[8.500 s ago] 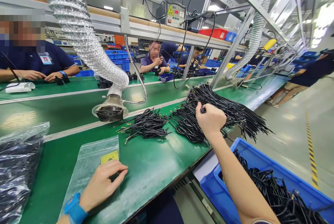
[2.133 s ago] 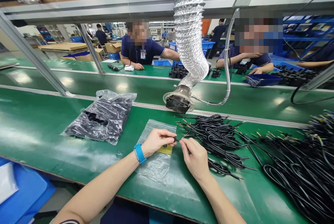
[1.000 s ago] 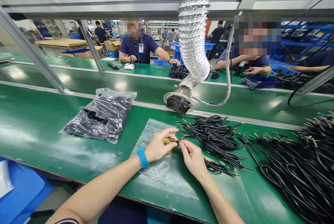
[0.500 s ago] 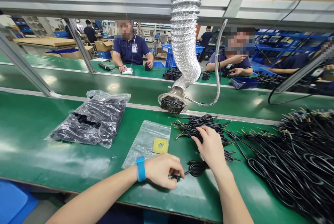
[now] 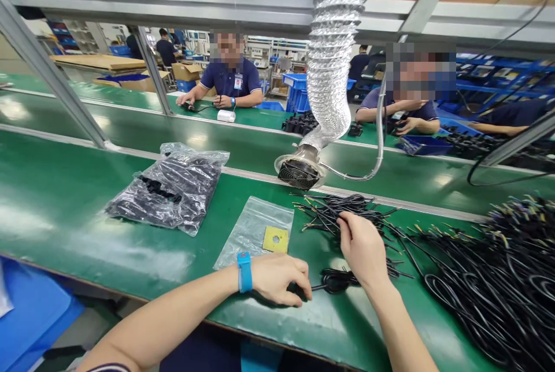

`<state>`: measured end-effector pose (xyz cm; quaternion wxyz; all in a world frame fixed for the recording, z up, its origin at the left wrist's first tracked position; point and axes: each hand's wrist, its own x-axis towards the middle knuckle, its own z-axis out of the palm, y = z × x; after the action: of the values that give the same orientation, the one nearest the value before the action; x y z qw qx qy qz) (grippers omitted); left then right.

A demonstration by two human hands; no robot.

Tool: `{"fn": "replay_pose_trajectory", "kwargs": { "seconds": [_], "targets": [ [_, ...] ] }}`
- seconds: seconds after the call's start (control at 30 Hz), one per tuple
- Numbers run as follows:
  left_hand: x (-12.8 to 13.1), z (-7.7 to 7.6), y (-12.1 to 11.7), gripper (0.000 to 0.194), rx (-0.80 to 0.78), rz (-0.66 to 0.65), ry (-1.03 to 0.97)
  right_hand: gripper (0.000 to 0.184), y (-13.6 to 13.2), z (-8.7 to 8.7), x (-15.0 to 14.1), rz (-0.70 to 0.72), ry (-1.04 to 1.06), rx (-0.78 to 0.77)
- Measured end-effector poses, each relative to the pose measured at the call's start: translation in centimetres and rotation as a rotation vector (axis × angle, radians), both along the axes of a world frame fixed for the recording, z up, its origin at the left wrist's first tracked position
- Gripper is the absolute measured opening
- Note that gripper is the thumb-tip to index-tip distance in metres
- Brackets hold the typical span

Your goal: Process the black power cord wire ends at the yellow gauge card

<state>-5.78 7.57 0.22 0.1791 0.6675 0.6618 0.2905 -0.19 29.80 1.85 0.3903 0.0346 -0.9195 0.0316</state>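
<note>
My left hand point(image 5: 281, 281), with a blue band on the wrist, rests low over the green bench. Its curled fingers are around the end of a black cable point(image 5: 336, 281), whose folded loop lies to the right; the fingers hide the tip. My right hand point(image 5: 366, 248) reaches over a small heap of black cables point(image 5: 358, 204) with bare coloured wire ends. Thumb and forefinger are closed on a cable at the heap's near side. Left of it, a yellow square plate with a hole point(image 5: 281, 240) sits on a clear zip bag point(image 5: 247, 233).
A bag of black parts point(image 5: 173, 190) lies at left. A large cable pile point(image 5: 489, 279) covers the right side. A fan on a silver duct point(image 5: 299, 171) hangs just beyond the small heap. Co-workers sit across the green bench point(image 5: 78, 198); an aluminium frame crosses above.
From the earlier two-handed hold on a cable end, my left hand moved down nearer the bench edge with it. My right hand went to the small heap and its fingers have closed there.
</note>
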Motion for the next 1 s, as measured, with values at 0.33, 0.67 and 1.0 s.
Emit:
{"fn": "replay_pose_trajectory", "kwargs": {
  "seconds": [0.33,0.67,1.0],
  "targets": [
    [-7.9,5.6,-6.1,0.017,0.332,0.745,-0.042,0.04,-4.3,-3.8,-0.1,0.257,-0.206,0.117],
    [-9.8,1.9,-19.0,0.027,-0.074,1.621,0.491,0.036,-5.4,-3.7,0.3,0.411,-0.194,-0.066],
    [-12.6,1.1,-20.4,0.032,-0.39,1.555,0.571,0.038,-5.4,-3.9,0.3,0.356,-0.251,-0.103]
  ]
}}
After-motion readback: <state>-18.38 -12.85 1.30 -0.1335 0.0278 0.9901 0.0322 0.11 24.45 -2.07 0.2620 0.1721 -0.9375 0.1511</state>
